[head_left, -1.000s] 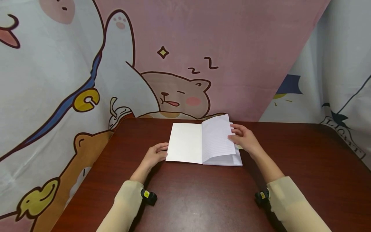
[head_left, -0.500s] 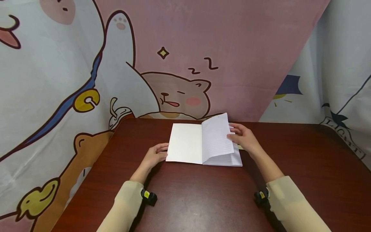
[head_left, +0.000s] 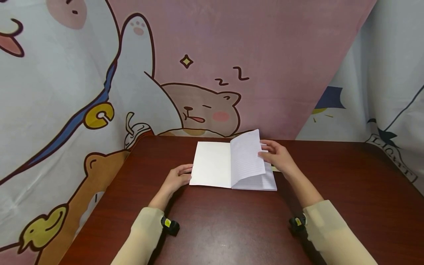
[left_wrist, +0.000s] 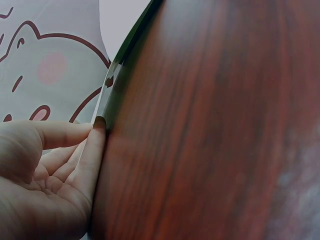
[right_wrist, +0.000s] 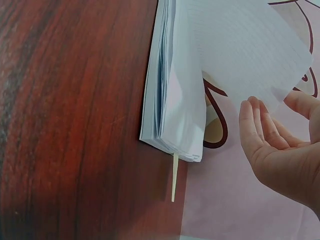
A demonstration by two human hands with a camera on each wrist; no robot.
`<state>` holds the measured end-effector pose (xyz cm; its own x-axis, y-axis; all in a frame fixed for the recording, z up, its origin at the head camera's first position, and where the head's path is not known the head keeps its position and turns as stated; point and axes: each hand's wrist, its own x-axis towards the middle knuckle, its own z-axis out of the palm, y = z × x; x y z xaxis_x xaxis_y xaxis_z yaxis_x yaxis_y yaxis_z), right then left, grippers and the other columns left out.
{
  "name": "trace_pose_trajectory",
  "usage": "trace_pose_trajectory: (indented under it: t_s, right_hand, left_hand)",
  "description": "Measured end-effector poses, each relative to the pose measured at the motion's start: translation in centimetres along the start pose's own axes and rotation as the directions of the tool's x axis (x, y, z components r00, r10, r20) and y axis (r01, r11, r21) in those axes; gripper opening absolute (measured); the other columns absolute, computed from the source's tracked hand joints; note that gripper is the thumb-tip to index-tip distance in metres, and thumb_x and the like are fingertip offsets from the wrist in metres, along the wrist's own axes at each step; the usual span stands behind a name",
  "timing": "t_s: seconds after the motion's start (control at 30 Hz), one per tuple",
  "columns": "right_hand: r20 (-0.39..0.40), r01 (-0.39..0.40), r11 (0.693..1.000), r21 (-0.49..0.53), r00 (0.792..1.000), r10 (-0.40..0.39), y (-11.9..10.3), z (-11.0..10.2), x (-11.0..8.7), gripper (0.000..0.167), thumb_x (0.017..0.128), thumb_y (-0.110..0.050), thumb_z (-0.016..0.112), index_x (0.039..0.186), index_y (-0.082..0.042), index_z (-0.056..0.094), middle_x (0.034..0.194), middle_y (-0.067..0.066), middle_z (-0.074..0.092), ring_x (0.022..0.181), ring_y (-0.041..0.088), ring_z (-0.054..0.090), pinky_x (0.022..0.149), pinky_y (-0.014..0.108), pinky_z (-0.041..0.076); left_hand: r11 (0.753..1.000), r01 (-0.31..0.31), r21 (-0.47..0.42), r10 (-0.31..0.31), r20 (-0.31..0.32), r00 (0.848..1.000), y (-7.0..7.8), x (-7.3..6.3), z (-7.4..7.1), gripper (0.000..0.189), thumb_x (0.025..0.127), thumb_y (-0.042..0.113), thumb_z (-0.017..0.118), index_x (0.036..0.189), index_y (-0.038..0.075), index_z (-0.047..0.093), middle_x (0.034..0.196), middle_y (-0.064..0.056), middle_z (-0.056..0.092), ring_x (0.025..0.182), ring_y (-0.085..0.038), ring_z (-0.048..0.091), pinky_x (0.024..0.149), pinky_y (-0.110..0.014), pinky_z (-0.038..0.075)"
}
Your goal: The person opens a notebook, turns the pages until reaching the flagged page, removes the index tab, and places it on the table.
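An open notebook (head_left: pixel 212 163) lies on the table, its left side blank white and its right side lined. My left hand (head_left: pixel 173 179) is at the left edge; in the left wrist view that hand (left_wrist: pixel 50 180) pinches the cover edge between thumb and finger. With thumb and fingers, my right hand (head_left: pixel 279 158) holds the outer edge of a lined page (head_left: pixel 246 156), which curves up off the stack. The right wrist view shows this raised page (right_wrist: pixel 245 45) apart from the page block (right_wrist: pixel 187 110) below. A pale yellow ribbon (right_wrist: pixel 174 180) sticks out from the block.
The dark reddish wooden table (head_left: pixel 218 228) extends in front of and on both sides of the notebook. Behind it hangs a cloth backdrop (head_left: pixel 271 73) with cartoon animals. Small black devices sit at both wrists, below the pale sleeves (head_left: pixel 334 228).
My right hand has moved slightly left, bringing the raised page's outer edge a little leftward with it. My left hand and the notebook's left side stay in place.
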<state>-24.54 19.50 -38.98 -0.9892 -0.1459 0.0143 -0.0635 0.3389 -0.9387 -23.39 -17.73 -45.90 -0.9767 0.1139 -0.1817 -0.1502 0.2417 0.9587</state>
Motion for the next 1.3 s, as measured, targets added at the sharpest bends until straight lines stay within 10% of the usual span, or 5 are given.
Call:
trace_pose_trajectory:
  t_s: [0.47, 1.3]
  right_hand:
    - [0.01, 0.03, 0.996, 0.08, 0.999, -0.031, -0.5, 0.1, 0.3, 0.058, 0.097, -0.008, 0.061, 0.148, 0.005, 0.038, 0.143, 0.034, 0.049, 0.091, -0.01, 0.058, 0.083, 0.013, 0.052]
    - [0.037, 0.049, 0.989, 0.139, 0.998, -0.054, -1.7, 0.9, 0.9, 0.058, 0.099, -0.01, 0.059, 0.149, 0.007, 0.034, 0.145, 0.033, 0.046, 0.097, -0.006, 0.06, 0.102, 0.043, 0.05]
  left_hand:
    - [1.0, -0.009, -0.006, 0.009, 0.005, 1.0, -0.1, 0.0, 0.0, 0.045, 0.095, -0.004, 0.057, 0.14, 0.0, 0.053, 0.141, -0.025, 0.056, 0.109, -0.02, 0.065, 0.086, -0.029, 0.056]
    - [1.0, -0.02, -0.006, 0.02, 0.017, 1.0, -0.1, -0.1, -0.1, 0.046, 0.096, -0.002, 0.058, 0.141, 0.0, 0.052, 0.141, -0.026, 0.056, 0.113, -0.023, 0.065, 0.09, -0.034, 0.056]
